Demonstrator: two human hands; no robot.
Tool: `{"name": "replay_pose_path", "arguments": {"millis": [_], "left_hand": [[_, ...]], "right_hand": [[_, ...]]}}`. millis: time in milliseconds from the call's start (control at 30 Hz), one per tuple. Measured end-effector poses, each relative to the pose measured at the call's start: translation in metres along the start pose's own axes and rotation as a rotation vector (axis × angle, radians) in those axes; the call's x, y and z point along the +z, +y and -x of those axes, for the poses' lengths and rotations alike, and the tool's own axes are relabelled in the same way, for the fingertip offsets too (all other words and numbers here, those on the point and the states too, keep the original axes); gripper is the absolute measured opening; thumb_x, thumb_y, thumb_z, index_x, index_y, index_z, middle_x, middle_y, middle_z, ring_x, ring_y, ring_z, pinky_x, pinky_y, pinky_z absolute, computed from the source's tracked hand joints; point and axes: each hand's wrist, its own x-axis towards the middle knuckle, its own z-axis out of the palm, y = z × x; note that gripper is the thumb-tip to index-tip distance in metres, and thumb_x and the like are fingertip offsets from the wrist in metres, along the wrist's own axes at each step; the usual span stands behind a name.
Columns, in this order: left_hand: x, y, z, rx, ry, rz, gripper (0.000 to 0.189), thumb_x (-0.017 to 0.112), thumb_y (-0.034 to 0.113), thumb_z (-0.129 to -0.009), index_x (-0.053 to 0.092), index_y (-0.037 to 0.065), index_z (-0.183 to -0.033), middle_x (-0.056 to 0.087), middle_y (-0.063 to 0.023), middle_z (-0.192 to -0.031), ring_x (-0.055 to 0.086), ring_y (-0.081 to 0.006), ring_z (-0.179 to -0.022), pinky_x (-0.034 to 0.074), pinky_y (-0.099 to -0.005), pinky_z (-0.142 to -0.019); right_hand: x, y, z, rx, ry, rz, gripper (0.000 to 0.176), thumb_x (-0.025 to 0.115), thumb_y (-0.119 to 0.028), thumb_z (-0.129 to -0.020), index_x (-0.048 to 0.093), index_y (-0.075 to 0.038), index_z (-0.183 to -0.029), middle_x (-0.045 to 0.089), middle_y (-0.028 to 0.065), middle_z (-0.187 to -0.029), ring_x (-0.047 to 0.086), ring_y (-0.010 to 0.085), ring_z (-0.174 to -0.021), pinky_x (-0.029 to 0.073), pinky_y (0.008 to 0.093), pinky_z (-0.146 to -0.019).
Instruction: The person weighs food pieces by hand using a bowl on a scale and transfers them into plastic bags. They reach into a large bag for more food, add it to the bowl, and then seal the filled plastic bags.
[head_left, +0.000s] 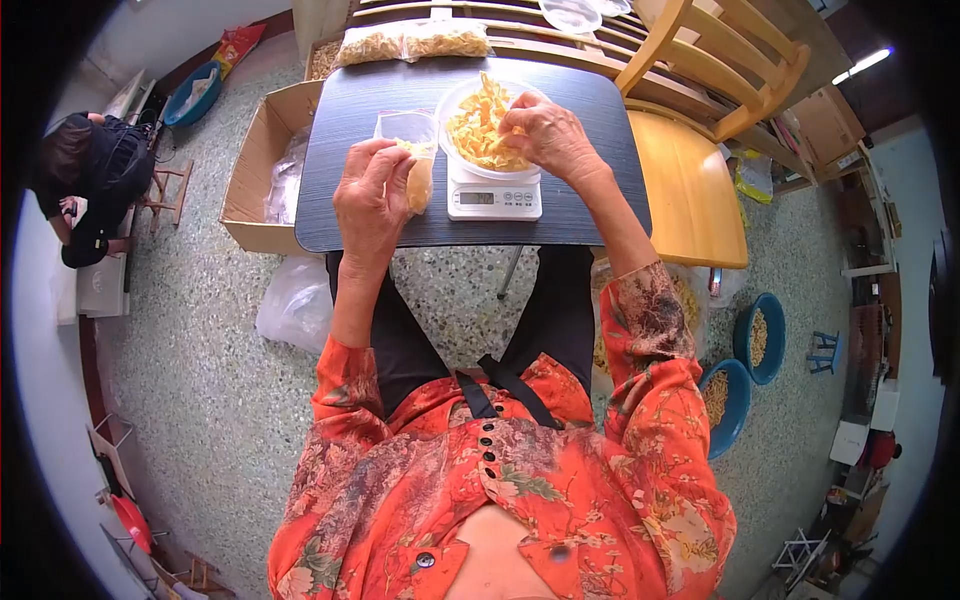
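Note:
On the dark table (350, 110), a white bowl (448, 103) of yellowish dried pieces (478, 130) rests on a white digital scale (494, 200). My right hand (555, 138) is at the bowl's right side, its fingers closed on some of the pieces. Left of the scale, my left hand (372, 195) pinches the edge of a clear plastic bag (420, 185). The bag's mouth is toward the far side, and some yellowish pieces show inside it. My left fingertips partly cover the bag.
Filled bags (420, 42) lie beyond the table's far edge. An open cardboard box (250, 190) stands left; a wooden chair (690, 185) adjoins the right side. Blue basins (762, 340) sit on the floor at right. Another person (100, 180) is at far left.

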Motion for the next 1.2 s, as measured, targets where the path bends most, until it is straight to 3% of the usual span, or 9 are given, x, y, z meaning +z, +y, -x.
{"name": "replay_pose_path", "arguments": {"millis": [167,333,500,633,733,833,1000,1133,1200], "left_hand": [[0.0,-0.001,0.001,-0.001,-0.007,0.0,0.012,0.074,0.006,-0.086,0.07,0.004,-0.096,0.065,-0.0112,-0.102,0.069,-0.0266,-0.085,0.056,-0.0355,-0.074],[0.002,-0.001,0.002,0.012,0.008,0.005,0.011,0.074,0.006,-0.086,0.071,0.005,-0.097,0.065,-0.0114,-0.102,0.068,-0.0258,-0.086,0.056,-0.0346,-0.073],[0.004,0.001,0.004,-0.009,0.007,0.008,0.012,0.074,0.006,-0.086,0.071,0.005,-0.097,0.064,-0.0114,-0.104,0.068,-0.0255,-0.089,0.056,-0.0346,-0.074],[0.004,0.001,0.004,-0.005,0.006,-0.007,0.012,0.074,0.007,-0.086,0.071,0.005,-0.098,0.063,-0.0118,-0.107,0.068,-0.026,-0.091,0.056,-0.0343,-0.077],[0.004,0.004,0.004,-0.02,-0.003,0.011,0.013,0.075,0.006,-0.086,0.072,0.005,-0.098,0.062,-0.0119,-0.108,0.067,-0.0257,-0.093,0.056,-0.0343,-0.078],[0.005,0.004,0.005,-0.017,-0.006,0.034,0.015,0.076,0.005,-0.084,0.072,0.004,-0.098,0.06,-0.0126,-0.109,0.066,-0.0252,-0.094,0.055,-0.0345,-0.079],[0.008,0.003,0.006,-0.062,-0.02,0.073,0.015,0.077,0.006,-0.084,0.072,0.004,-0.099,0.059,-0.0127,-0.111,0.063,-0.025,-0.099,0.053,-0.0345,-0.084],[0.009,0.005,0.005,-0.131,-0.018,0.093,0.015,0.077,0.006,-0.085,0.072,0.004,-0.099,0.059,-0.0132,-0.112,0.06,-0.0249,-0.104,0.051,-0.0341,-0.089],[0.008,0.003,0.007,-0.13,-0.002,0.098,0.015,0.077,0.006,-0.085,0.072,0.004,-0.099,0.059,-0.0133,-0.112,0.06,-0.0248,-0.104,0.05,-0.0341,-0.09]], "right_hand": [[0.0,0.006,0.004,0.002,0.151,-0.052,0.011,0.073,-0.01,-0.085,0.075,-0.01,-0.096,0.069,0.0069,-0.1,0.069,0.0232,-0.088,0.056,0.0348,-0.084],[-0.003,0.014,0.004,0.193,0.263,-0.492,0.015,0.073,-0.011,-0.089,0.074,-0.002,-0.101,0.073,0.0066,-0.077,0.07,0.0125,-0.068,0.057,0.0268,-0.063],[-0.009,0.016,0.002,0.331,0.408,-0.978,0.025,0.074,-0.013,-0.091,0.069,0.004,-0.108,0.074,0.0088,-0.084,0.07,0.0103,-0.072,0.058,0.0216,-0.06],[-0.014,0.009,0.005,0.319,0.472,-0.963,0.025,0.076,-0.012,-0.089,0.068,0.003,-0.107,0.074,0.0093,-0.086,0.071,0.0114,-0.073,0.057,0.0207,-0.06],[-0.014,0.003,0.003,0.265,0.549,-1.104,0.024,0.077,-0.01,-0.088,0.065,0.002,-0.105,0.074,0.01,-0.088,0.071,0.0123,-0.073,0.058,0.0208,-0.061],[-0.014,-0.017,0.002,0.353,0.531,-1.301,0.02,0.075,-0.008,-0.089,0.064,0.003,-0.102,0.072,0.0122,-0.083,0.072,0.0136,-0.073,0.059,0.0227,-0.06],[-0.012,-0.071,-0.005,0.214,0.521,-1.16,0.016,0.072,-0.005,-0.09,0.064,0.003,-0.101,0.072,0.0119,-0.084,0.071,0.0129,-0.073,0.059,0.023,-0.062],[0.005,-0.087,-0.013,0.079,0.358,-0.768,0.021,0.077,-0.013,-0.084,0.074,-0.004,-0.103,0.074,0.0118,-0.082,0.07,0.0136,-0.07,0.055,0.0279,-0.063],[0.004,-0.086,-0.013,-0.06,0.403,-0.625,0.018,0.077,-0.013,-0.083,0.075,-0.006,-0.099,0.075,0.0108,-0.082,0.07,0.0129,-0.068,0.055,0.0273,-0.062]]}}
